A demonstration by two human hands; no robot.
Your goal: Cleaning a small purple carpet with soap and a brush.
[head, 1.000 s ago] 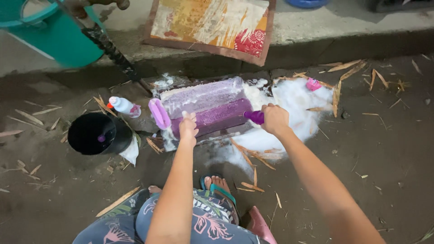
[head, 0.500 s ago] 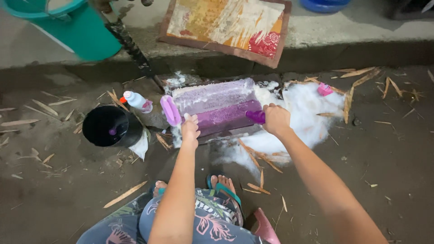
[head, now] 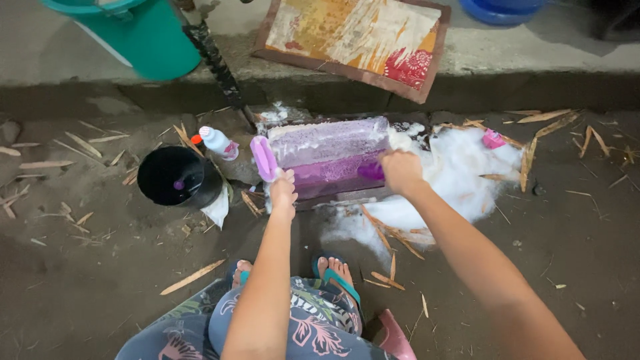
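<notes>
Both arms outstretched: left hand (head: 283, 191) pins purple mat (head: 330, 157), right hand (head: 401, 171) grips brush (head: 371, 171)

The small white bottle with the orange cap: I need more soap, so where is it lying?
In the head view the white bottle lies on the ground left of the purple mat, just above the black bucket.

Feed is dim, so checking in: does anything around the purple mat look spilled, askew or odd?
Yes. White foam has spread off the purple mat across the dirt ground to its right, with a small pink item lying in it. A small white bottle lies tipped on its side beside the black bucket.
</notes>
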